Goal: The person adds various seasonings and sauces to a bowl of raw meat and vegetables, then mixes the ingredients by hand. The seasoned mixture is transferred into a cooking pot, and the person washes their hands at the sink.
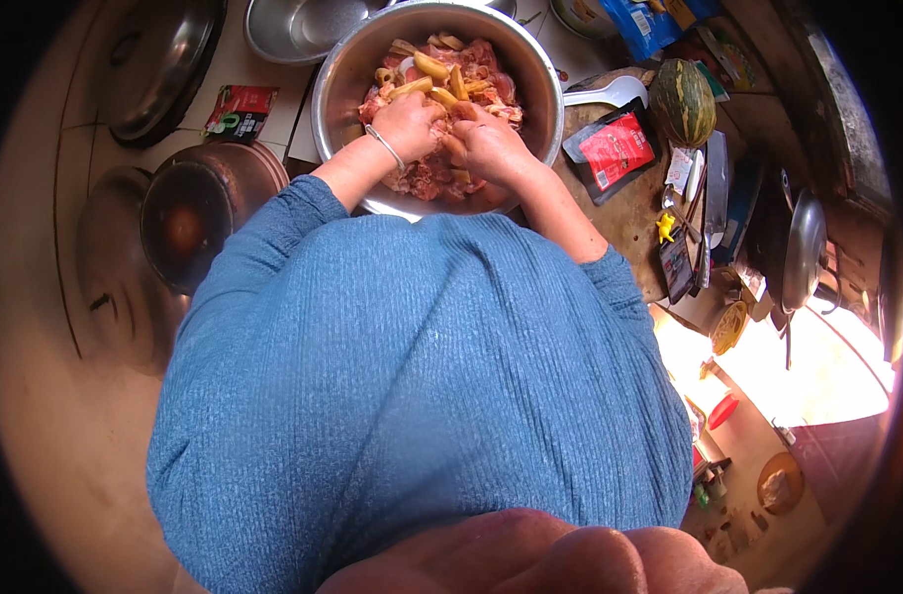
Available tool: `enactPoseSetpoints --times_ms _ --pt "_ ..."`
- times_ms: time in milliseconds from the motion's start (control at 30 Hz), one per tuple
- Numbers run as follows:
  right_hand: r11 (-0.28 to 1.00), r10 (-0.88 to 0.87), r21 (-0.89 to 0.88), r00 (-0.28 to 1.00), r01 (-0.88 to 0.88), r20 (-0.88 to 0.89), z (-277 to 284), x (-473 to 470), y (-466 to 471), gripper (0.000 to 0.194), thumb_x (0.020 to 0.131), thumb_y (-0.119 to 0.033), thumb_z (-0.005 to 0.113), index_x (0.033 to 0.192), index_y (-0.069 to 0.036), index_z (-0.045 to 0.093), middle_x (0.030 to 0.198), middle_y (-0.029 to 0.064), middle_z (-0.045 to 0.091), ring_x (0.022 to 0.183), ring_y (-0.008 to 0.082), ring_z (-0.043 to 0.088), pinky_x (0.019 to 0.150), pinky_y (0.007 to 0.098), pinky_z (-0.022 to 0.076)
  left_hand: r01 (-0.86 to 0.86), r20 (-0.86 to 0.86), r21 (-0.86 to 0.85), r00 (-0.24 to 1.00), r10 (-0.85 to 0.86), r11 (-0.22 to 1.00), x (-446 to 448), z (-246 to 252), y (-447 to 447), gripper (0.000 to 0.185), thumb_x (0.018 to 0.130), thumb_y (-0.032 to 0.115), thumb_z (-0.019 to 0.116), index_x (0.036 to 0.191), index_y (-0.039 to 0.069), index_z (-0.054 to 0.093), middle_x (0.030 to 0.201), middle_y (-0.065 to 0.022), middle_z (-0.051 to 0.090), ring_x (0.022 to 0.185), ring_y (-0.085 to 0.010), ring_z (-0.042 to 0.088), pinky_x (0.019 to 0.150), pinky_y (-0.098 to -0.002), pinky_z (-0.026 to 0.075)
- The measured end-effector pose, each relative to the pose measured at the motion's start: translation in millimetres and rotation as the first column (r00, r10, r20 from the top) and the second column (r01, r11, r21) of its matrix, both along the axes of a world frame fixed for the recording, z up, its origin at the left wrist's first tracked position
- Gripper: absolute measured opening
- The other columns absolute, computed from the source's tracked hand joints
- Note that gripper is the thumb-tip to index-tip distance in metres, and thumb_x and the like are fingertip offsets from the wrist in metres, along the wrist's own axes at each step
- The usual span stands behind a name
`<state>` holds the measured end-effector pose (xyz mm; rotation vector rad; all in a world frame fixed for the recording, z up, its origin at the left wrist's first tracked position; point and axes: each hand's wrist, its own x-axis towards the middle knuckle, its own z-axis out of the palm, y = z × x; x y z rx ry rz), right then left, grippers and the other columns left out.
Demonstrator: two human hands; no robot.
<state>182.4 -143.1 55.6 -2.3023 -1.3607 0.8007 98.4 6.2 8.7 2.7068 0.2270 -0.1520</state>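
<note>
A wide stainless steel basin stands in front of me, holding raw meat pieces and yellowish potato wedges. Both of my hands are inside it, on the food. My left hand, with a bangle at the wrist, has its fingers bent down into the pile. Close beside it, my right hand reaches in from the other side, fingers among the meat. The fingertips of both are partly hidden, so a firm hold on any piece cannot be made out.
Right of the basin, a wooden board bears a white spoon, a red and black packet, a green squash, a cleaver and a phone. To the left are a dark pot, a red packet and a metal bowl.
</note>
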Motion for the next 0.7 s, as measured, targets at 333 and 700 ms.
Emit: enactPoseSetpoints --times_ms 333,700 --pt "0.985 -0.039 0.161 0.99 0.061 -0.137 1 6 -16 0.026 0.086 -0.024 0.05 0.095 -0.002 0.061 0.107 0.0178 0.055 0.1 0.0326 0.053 0.087 0.0387 0.0428 -0.03 0.092 -0.192 0.995 0.049 0.981 -3 -17 22 0.022 0.075 0.017 0.056 0.093 0.015 0.068 0.096 -0.0163 0.06 0.09 -0.0314 0.059 0.082 -0.0386 0.048" --pt "0.969 -0.095 0.214 0.985 0.126 -0.147 7 21 -25 0.025 0.084 -0.022 0.052 0.088 0.001 0.061 0.09 0.0198 0.061 0.089 0.0353 0.057 0.078 0.0409 0.0453 -0.098 -0.1 -0.417 0.993 0.061 0.904 -1 8 23 0.033 0.073 0.019 0.068 0.104 0.009 0.065 0.093 -0.015 0.063 0.082 -0.0248 0.063 0.077 -0.0324 0.05"
